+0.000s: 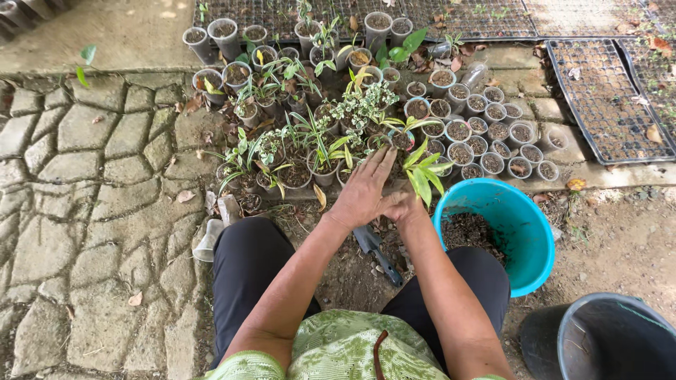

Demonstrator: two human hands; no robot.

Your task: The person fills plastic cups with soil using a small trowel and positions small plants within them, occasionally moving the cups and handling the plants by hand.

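1. Two bare hands meet over a seedling (424,176) with long yellow-green leaves, at the near edge of a crowd of small pots (486,137) on outdoor ground.
2. Cracked stone paving (84,204) covers the left side; bare soil (620,239) with dry leaves lies to the right, and a concrete slab (127,32) runs along the top left.
3. Black seedling trays (605,98) lie flat at the top and right, partly cut off by the frame.
4. The left hand (366,190) is spread, palm down, fingers reaching into the plants; nothing can be seen in its grip.
5. The right hand (405,206) is mostly covered by the left, its fingers curled near the seedling's base; whether it grips the stem or a pot cannot be told.
6. The seedling's pot is hidden behind the hands and leaves.
7. A dark trowel (377,252) lies on the soil between the person's knees, just below the hands.
8. A blue bucket (524,232) just right of the hands holds dark soil low in its bottom.
9. A black bucket (612,338) at the lower right is cut by the frame; its contents are not visible.
10. Many small pots at right hold only soil; those at centre carry green and variegated plants (359,105).
11. A clear empty cup (208,243) lies tipped beside the left knee.
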